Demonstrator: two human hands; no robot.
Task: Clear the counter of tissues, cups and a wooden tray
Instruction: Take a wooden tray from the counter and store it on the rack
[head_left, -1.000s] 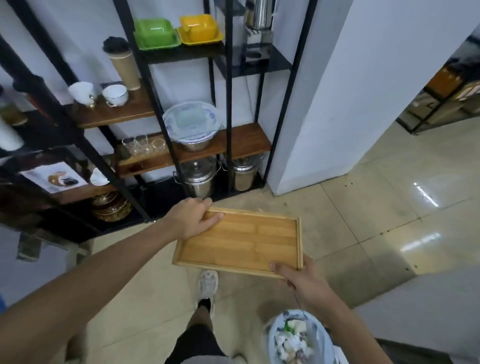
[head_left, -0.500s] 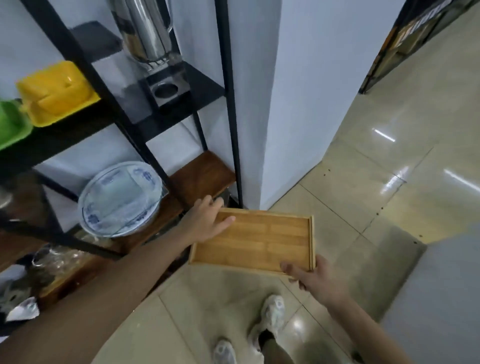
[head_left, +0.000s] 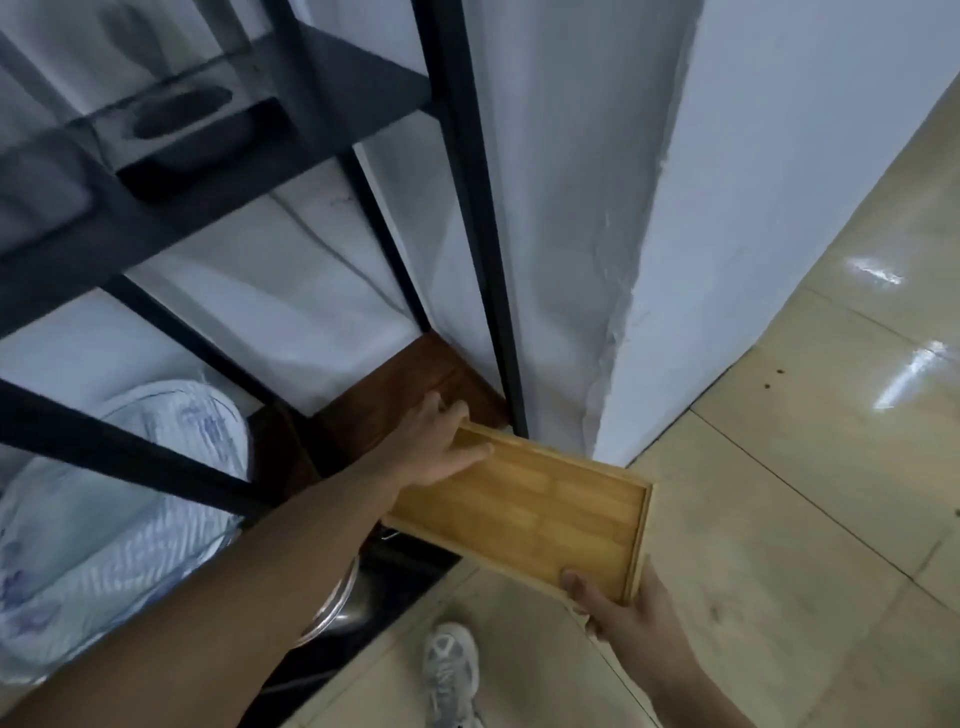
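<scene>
I hold an empty wooden tray (head_left: 540, 519) level in front of me with both hands. My left hand (head_left: 434, 447) grips its far left corner, thumb lying inside the rim. My right hand (head_left: 621, 610) grips its near right corner, thumb over the edge. The tray's far corner hangs just in front of the dark wooden shelf board (head_left: 405, 395) of a black metal rack, close to the rack's front right post (head_left: 488, 260). No tissues or cups are in view.
A blue-patterned white plate (head_left: 119, 499) lies on the shelf at left. A steel pot lid (head_left: 337, 597) shows below my left forearm. A white pillar (head_left: 727, 208) stands right of the rack. Tiled floor and my shoe (head_left: 449, 670) are below.
I have stepped closer to the rack and the view has swung right. The tray has moved toward the right end of the wooden shelf. Both hands keep their grip.
</scene>
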